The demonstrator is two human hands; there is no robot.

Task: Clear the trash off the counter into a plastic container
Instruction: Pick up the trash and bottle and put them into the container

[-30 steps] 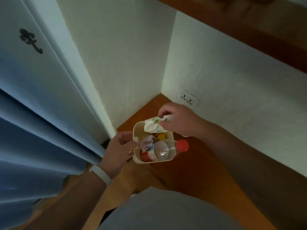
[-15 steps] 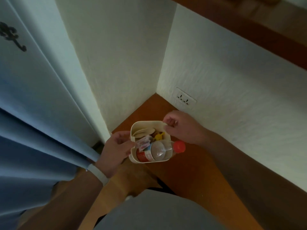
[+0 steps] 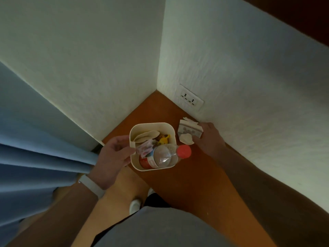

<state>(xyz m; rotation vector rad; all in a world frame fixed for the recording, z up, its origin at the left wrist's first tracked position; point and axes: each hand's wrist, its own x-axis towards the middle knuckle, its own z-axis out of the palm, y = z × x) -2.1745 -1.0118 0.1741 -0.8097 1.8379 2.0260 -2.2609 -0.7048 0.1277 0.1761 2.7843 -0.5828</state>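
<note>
A cream plastic container [image 3: 151, 124] stands near the counter's corner, and my left hand [image 3: 112, 157] grips its left wall. Inside lie a clear bottle [image 3: 163, 155] with a red cap poking over the right rim, a few wrappers [image 3: 145, 147] and something yellow [image 3: 164, 139]. Just right of the container, against the wall, my right hand [image 3: 210, 139] closes thumb and fingers on a white tissue packet [image 3: 189, 130]. A crumpled white tissue [image 3: 186, 139] lies at the packet's near edge, under my thumb.
The brown wooden counter [image 3: 195, 179] runs along the white right wall into a corner. A double wall socket [image 3: 191, 99] sits just above the counter behind the packet. A blue curtain [image 3: 35, 166] hangs at the left.
My right hand let a crumpled wrapper go into the container, then moved right to the wall and closed on the tissue packet. My left hand stayed on the container.
</note>
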